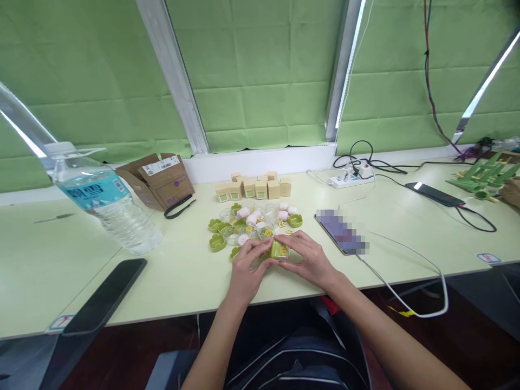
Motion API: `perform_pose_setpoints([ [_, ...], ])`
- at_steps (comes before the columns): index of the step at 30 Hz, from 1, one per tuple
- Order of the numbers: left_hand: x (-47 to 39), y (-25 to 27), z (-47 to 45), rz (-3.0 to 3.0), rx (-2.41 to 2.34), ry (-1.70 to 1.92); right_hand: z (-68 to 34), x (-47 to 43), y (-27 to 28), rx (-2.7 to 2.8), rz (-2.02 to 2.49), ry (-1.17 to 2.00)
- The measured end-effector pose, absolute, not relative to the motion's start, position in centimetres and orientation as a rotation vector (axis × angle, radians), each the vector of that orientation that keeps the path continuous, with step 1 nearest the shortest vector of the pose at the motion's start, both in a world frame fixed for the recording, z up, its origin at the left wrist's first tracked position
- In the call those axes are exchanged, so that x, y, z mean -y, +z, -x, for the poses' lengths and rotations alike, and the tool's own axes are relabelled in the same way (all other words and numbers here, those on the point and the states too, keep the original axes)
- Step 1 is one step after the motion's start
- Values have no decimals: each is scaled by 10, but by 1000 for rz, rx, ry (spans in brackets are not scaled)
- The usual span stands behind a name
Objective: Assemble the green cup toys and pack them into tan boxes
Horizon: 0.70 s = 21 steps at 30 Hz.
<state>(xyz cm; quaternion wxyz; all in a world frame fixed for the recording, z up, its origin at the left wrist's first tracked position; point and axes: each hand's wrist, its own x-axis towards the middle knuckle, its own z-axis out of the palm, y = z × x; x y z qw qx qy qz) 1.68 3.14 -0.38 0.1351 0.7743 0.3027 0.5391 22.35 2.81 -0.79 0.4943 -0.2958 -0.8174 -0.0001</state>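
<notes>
Together, left hand (248, 264) and right hand (307, 259), fingers drawn in, pinch a green-and-clear case (280, 250) near the front of the pale table (182, 281).
Green shades (244, 70) hang behind the table; cardboard boxes (261, 188) stand toward its back.

White light is glaring past green blinds (247, 70) at two o'clock; pixelation is masking a phone (339, 230) near four

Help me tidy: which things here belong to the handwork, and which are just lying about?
Likely part of it: small green container, in left hand and right hand; green cups; pinkish cylinders; little cardboard boxes.

Probably just lying about: large bottle; black phone at left; power strip.
</notes>
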Motion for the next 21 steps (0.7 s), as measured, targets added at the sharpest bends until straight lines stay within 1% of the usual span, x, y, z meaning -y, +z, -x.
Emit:
perform_pose_setpoints([
  [4, -32, -3, -18, -2291, -901, 1511, -222, -28, -7, 1996, 739, -13],
  [13, -23, 3, -18, -2160, -1035, 1441, -221, -22, 1, 1975, 890, 119],
  [21, -20, 4, -17, -2197, -1127, 1453, -231, -35, -11, 1785, 1270, 253],
])
